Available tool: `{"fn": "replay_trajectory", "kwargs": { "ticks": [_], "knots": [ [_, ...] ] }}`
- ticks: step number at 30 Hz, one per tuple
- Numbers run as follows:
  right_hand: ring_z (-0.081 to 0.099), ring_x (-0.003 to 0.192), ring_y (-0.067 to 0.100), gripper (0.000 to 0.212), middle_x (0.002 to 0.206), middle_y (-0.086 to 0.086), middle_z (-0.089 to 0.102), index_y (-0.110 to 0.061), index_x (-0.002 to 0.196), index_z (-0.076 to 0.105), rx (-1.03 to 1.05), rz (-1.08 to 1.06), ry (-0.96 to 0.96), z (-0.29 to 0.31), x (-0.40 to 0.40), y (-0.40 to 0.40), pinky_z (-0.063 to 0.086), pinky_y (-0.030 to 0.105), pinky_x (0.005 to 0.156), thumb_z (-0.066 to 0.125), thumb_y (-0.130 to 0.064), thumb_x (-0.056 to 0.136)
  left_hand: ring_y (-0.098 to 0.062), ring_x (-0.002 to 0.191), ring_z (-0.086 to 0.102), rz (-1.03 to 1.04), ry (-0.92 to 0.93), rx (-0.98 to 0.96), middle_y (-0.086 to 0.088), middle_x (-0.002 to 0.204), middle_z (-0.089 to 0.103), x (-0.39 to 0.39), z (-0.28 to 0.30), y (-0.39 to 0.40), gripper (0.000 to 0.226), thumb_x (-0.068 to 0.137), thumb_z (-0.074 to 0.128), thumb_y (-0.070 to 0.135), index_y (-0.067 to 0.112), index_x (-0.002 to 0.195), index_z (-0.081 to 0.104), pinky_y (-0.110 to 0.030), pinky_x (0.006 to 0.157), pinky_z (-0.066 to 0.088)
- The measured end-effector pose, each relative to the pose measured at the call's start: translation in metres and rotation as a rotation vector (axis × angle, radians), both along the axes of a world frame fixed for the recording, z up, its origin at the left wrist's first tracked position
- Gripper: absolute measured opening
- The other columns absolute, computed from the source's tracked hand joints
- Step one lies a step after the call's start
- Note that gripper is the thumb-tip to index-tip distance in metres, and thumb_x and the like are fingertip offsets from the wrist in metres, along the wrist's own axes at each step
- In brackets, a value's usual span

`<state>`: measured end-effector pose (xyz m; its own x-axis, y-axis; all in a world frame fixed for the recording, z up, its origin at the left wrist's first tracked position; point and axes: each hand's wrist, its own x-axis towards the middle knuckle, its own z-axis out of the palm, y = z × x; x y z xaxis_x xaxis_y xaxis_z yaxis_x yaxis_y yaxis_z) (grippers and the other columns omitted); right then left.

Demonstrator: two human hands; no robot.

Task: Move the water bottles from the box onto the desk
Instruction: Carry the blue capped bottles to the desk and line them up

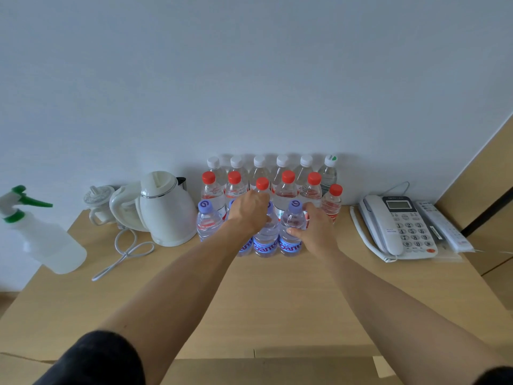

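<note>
Two purple-capped bottles are being set into the front row on the worktop (277,301), just right of the kettle (166,209). The right hand (313,232) wraps the rightmost purple-capped bottle (291,232) at its shoulder, thumb across the front. The left hand (249,212) curls over the top of the neighbouring bottle (266,240), hiding its cap. Behind them stand the red-capped row (287,187) and, against the wall, the white-capped row (259,168).

The likely trouble is crowding: the bottles stand touching, so a knuckle or a sideways nudge on release could tip a red-capped bottle and topple others. The one furthest from the kettle (333,204) looks tilted already. The box edge (277,368) lies nearest the person.
</note>
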<state>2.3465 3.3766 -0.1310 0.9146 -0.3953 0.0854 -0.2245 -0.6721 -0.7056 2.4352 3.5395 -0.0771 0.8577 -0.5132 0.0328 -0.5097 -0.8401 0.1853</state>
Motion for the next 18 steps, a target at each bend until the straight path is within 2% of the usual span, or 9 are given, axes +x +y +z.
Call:
{"fn": "replay_trajectory", "kwargs": {
  "ticks": [3,7,10,14,18],
  "knots": [
    [0.057,0.108,0.029,0.058,0.118,0.012,0.059,-0.012,0.125,0.056,-0.006,0.005,0.015,0.0,0.0,0.0,0.038,0.029,0.08,0.086,-0.025,0.077,-0.031,0.094,0.066,-0.005,-0.001,0.0,-0.011,0.107,0.067,0.0,-0.001,0.0,0.04,0.087,0.078,0.033,0.011,0.116,0.062,-0.033,0.068,0.043],
    [0.057,0.11,0.029,0.06,0.121,0.012,0.059,-0.013,0.128,0.055,-0.007,0.023,0.031,0.002,-0.002,-0.001,0.044,0.034,0.086,0.086,-0.027,0.078,-0.027,0.083,0.055,-0.009,0.007,-0.001,-0.011,0.105,0.065,0.0,0.001,0.001,0.035,0.087,0.077,0.03,0.011,0.111,0.061,-0.034,0.067,0.042],
    [0.057,0.112,0.026,0.061,0.122,0.009,0.06,-0.016,0.13,0.054,-0.028,0.035,0.049,0.004,-0.003,-0.002,0.047,0.036,0.089,0.085,-0.025,0.078,-0.031,0.091,0.062,-0.031,0.01,0.01,-0.011,0.105,0.065,-0.002,0.006,0.001,0.031,0.088,0.076,0.028,0.01,0.109,0.061,-0.035,0.068,0.044],
    [0.059,0.112,0.024,0.062,0.121,0.004,0.063,-0.021,0.131,0.053,-0.095,0.042,0.093,0.008,-0.006,-0.003,0.052,0.042,0.091,0.084,-0.022,0.078,-0.035,0.094,0.065,-0.069,-0.014,0.044,-0.013,0.103,0.066,-0.002,0.015,0.008,0.015,0.087,0.066,0.007,0.01,0.099,0.057,-0.036,0.066,0.043],
    [0.061,0.107,0.024,0.064,0.127,0.004,0.061,-0.022,0.137,0.052,-0.121,0.017,0.12,0.012,-0.008,-0.006,0.048,0.033,0.079,0.078,-0.014,0.079,-0.035,0.098,0.066,-0.062,-0.075,0.078,-0.013,0.109,0.069,0.004,0.027,0.02,0.046,0.083,0.054,-0.008,0.011,0.124,0.062,-0.038,0.068,0.05]
  ]
}}
